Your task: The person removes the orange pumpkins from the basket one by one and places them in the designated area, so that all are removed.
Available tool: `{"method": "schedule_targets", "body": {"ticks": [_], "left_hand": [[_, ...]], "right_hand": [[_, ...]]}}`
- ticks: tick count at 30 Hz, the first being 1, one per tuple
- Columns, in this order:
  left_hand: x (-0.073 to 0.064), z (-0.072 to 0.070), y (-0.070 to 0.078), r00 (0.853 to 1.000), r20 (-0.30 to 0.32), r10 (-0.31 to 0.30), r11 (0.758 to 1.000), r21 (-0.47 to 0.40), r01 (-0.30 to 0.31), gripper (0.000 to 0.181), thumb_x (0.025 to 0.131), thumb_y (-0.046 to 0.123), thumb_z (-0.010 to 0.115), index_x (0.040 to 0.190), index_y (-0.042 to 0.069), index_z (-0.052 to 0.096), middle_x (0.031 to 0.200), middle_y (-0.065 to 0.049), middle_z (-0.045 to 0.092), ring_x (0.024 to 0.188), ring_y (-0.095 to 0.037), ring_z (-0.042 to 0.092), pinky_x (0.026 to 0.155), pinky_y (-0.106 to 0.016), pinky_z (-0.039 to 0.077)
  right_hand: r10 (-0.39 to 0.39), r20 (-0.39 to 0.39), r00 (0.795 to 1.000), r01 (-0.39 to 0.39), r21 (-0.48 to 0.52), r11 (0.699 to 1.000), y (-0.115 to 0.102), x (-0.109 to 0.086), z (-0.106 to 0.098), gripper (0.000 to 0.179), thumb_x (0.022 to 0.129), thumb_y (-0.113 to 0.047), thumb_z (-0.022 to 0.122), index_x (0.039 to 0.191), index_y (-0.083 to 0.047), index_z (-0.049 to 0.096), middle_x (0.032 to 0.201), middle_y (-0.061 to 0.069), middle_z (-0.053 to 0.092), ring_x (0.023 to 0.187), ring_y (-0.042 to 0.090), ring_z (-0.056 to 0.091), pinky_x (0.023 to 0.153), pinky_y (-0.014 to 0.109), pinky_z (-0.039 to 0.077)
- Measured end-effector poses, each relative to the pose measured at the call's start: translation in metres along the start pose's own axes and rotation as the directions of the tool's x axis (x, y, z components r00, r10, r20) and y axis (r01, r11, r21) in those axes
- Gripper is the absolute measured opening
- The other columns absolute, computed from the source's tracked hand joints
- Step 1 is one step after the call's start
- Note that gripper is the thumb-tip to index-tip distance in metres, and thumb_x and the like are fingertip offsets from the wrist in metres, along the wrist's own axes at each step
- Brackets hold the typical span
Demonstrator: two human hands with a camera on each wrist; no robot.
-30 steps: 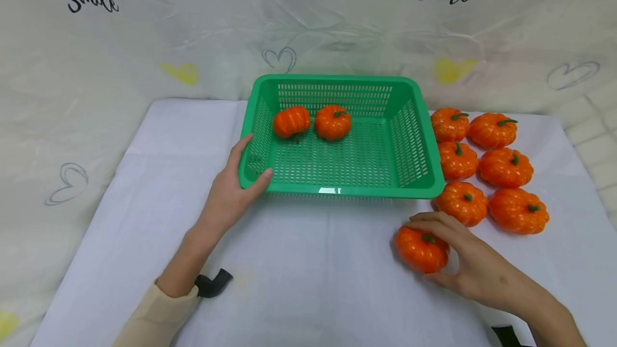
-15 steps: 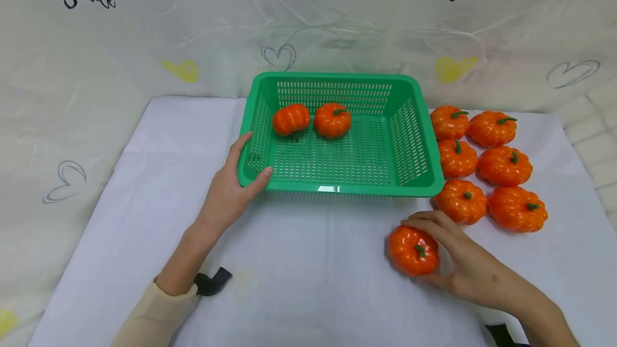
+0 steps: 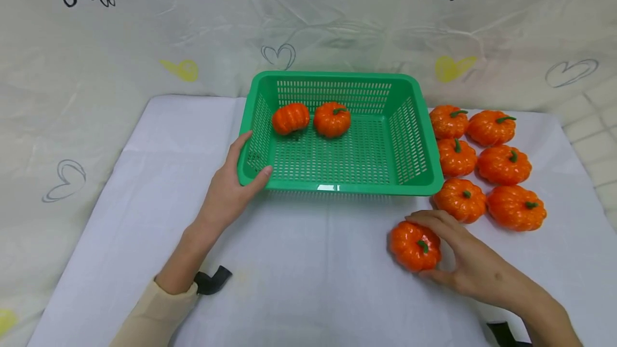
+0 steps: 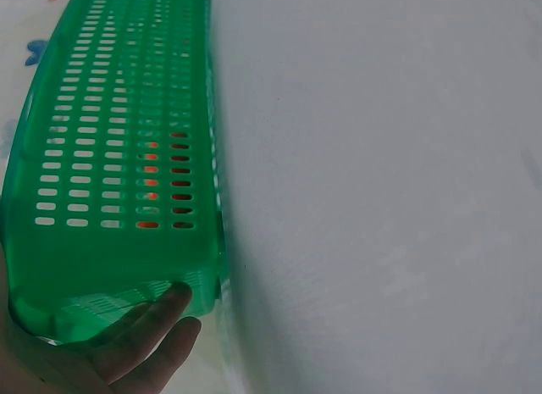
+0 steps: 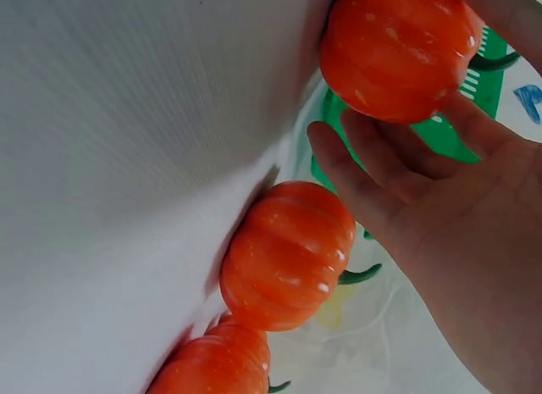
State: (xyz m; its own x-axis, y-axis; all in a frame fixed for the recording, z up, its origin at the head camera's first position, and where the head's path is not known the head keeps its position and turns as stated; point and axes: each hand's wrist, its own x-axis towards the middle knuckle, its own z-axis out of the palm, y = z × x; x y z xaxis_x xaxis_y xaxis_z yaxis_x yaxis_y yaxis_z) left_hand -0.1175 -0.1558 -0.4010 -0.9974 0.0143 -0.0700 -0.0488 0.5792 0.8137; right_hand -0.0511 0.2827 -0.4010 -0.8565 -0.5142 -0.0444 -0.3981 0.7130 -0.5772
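A green slotted basket [image 3: 414, 178] stands on the white cloth, with two orange pumpkins [image 3: 332, 119] at its far left. My left hand [image 3: 236, 181] grips its near-left corner, thumb over the rim; the left wrist view shows the basket wall [image 4: 118, 157] with fingers [image 4: 144, 343] under that corner. In front of the basket's right corner, my right hand [image 3: 441, 253] curls round one orange pumpkin [image 3: 409, 248], index finger on top and thumb at the near side. The right wrist view shows this pumpkin [image 5: 394, 51] inside the hand [image 5: 440, 208].
Several more orange pumpkins [image 3: 503, 165] lie in two rows right of the basket, the nearest [image 3: 460, 200] close to my right hand; two show in the right wrist view [image 5: 288, 254]. A wrinkled printed sheet [image 3: 144, 31] hangs behind the table.
The right hand has nudged its pumpkin a little left and tipped it, so the stem now points toward the hand. The left hand and basket have stayed in place.
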Motion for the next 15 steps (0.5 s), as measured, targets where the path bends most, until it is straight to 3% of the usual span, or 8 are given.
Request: {"method": "schedule_targets", "body": {"ticks": [7, 10, 15], "left_hand": [[0.001, -0.001, 0.0, 1.0, -0.006, 0.005, 1.0, 0.003, -0.005, 0.08, 0.097, 0.058, 0.064, 0.161, 0.053, 0.016, 0.164, -0.007, 0.043, 0.132, -0.032, 0.056, 0.102, -0.052, 0.049], [0.001, -0.001, 0.0, 1.0, -0.005, 0.002, 1.0, -0.001, -0.002, 0.08, 0.097, 0.059, 0.064, 0.161, 0.053, 0.016, 0.165, -0.006, 0.041, 0.134, -0.032, 0.055, 0.104, -0.054, 0.048], [0.001, -0.001, -0.001, 1.0, -0.008, 0.007, 1.0, -0.002, -0.007, 0.08, 0.097, 0.059, 0.064, 0.161, 0.052, 0.016, 0.166, -0.006, 0.041, 0.135, -0.032, 0.054, 0.105, -0.055, 0.048]], "right_hand": [[-0.008, -0.076, 0.997, 0.007, -0.009, 1.0, -0.004, -0.002, -0.015, 0.088, 0.067, -0.029, 0.1, 0.144, -0.031, 0.057, 0.145, -0.009, 0.054, 0.132, -0.013, 0.038, 0.1, -0.004, 0.031], [-0.024, -0.151, 0.988, 0.027, 0.016, 1.0, -0.007, -0.002, -0.022, 0.082, 0.069, -0.02, 0.099, 0.141, -0.031, 0.061, 0.138, -0.012, 0.06, 0.125, -0.011, 0.048, 0.098, -0.002, 0.036], [-0.023, -0.294, 0.955, 0.036, 0.039, 0.999, -0.011, 0.0, -0.032, 0.067, 0.069, -0.001, 0.095, 0.126, -0.027, 0.071, 0.119, -0.017, 0.07, 0.105, -0.005, 0.059, 0.095, 0.001, 0.04]]}}
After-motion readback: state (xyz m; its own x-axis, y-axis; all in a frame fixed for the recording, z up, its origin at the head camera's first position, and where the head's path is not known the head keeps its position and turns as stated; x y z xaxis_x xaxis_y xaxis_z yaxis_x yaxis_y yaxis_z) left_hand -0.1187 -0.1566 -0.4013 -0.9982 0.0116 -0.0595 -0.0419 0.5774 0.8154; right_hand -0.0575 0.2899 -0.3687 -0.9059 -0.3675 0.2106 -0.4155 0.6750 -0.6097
